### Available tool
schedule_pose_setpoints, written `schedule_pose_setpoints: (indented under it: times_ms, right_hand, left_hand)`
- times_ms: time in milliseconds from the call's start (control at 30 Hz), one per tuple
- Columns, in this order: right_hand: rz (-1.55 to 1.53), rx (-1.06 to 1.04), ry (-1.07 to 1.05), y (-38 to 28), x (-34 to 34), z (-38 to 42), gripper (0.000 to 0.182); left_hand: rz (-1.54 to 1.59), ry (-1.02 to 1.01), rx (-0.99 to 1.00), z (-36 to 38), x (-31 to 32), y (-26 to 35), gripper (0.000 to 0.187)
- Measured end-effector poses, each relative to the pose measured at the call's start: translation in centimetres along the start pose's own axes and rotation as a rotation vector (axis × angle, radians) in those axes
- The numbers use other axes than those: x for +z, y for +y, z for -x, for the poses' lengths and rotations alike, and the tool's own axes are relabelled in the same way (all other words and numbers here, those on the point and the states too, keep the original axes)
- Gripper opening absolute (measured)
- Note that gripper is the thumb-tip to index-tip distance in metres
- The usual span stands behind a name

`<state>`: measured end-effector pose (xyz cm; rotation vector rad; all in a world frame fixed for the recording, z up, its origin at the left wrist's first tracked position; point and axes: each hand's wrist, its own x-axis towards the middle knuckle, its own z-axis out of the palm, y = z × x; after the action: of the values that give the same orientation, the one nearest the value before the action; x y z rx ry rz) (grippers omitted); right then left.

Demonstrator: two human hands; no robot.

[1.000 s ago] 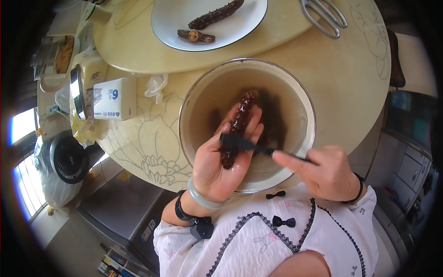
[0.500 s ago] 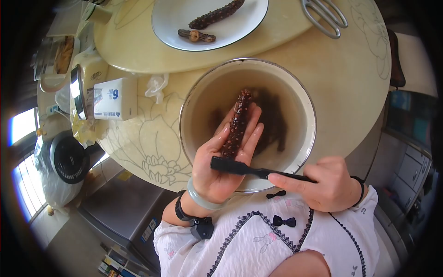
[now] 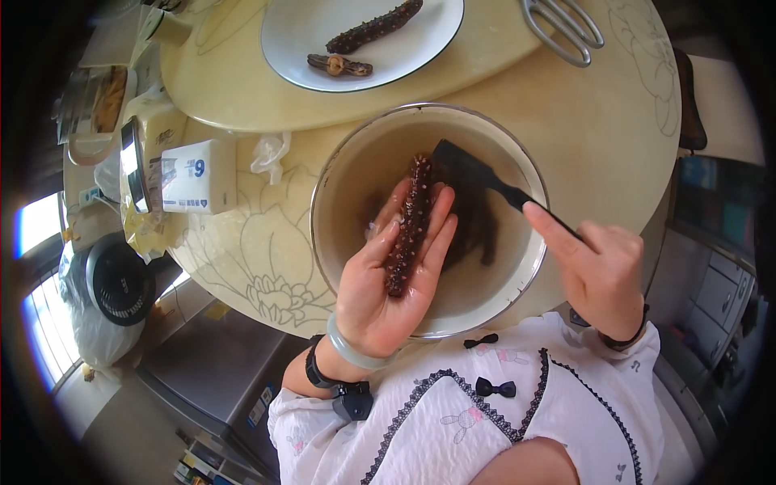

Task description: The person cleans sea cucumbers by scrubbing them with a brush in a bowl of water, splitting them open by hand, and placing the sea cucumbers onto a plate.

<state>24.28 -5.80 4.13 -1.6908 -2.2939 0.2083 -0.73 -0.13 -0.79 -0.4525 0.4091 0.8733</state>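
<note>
A dark red-brown, bumpy sea cucumber (image 3: 411, 226) lies lengthwise along the palm and fingers of my left hand (image 3: 380, 287). That hand is palm up over the basin (image 3: 326, 259), its thumb beside the sea cucumber. My right hand (image 3: 602, 271) grips a black brush (image 3: 505, 187) by its handle, index finger stretched along it. The brush's flat head is over the water near the sea cucumber's far tip, apart from it; its bristles cannot be made out. More dark sea cucumbers (image 3: 477, 226) sit blurred in the cloudy water, partly hidden by the left hand.
Beyond the basin, a white plate (image 3: 283, 52) on the raised round turntable (image 3: 218, 97) holds another sea cucumber (image 3: 373, 28) and a smaller shrivelled brown piece (image 3: 339, 65). Scissors (image 3: 562, 28) lie to its right. Left are a white tissue pack (image 3: 198, 176) and crumpled plastic (image 3: 269, 153).
My right hand has swung right, and the brush head has moved from the near end of the sea cucumber to beyond its far tip. My left hand stays nearly still.
</note>
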Motion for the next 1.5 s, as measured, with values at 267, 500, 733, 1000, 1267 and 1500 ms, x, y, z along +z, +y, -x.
schedule_pose_setpoints:
  times_ms: [267,500,733,1000,1267,1500]
  right_hand:
    - [-0.021,0.054,0.026,0.7,1.2,-0.2,0.066]
    - [-0.445,-0.117,-0.271,-1.1,0.1,-0.1,0.060]
    - [-0.128,-0.146,-0.125,-1.0,0.7,0.0,0.065]
    - [-0.232,-0.129,-0.120,-1.4,0.9,0.1,0.066]
    - [-0.380,-0.199,-0.122,-1.9,0.7,0.7,0.063]
    - [-0.443,-0.217,-0.035,-2.4,1.3,0.7,0.062]
  left_hand:
    - [0.022,0.080,0.003,0.1,0.8,0.1,0.042]
    - [-0.071,0.237,0.022,0.0,1.7,-0.4,0.042]
    - [-0.191,0.103,-0.064,0.0,0.9,-0.1,0.045]
    - [-0.094,-0.019,-0.042,0.3,0.0,0.2,0.043]
    - [-0.111,0.073,0.008,0.4,0.7,0.0,0.044]
    - [-0.149,0.006,0.040,0.3,0.2,-0.2,0.047]
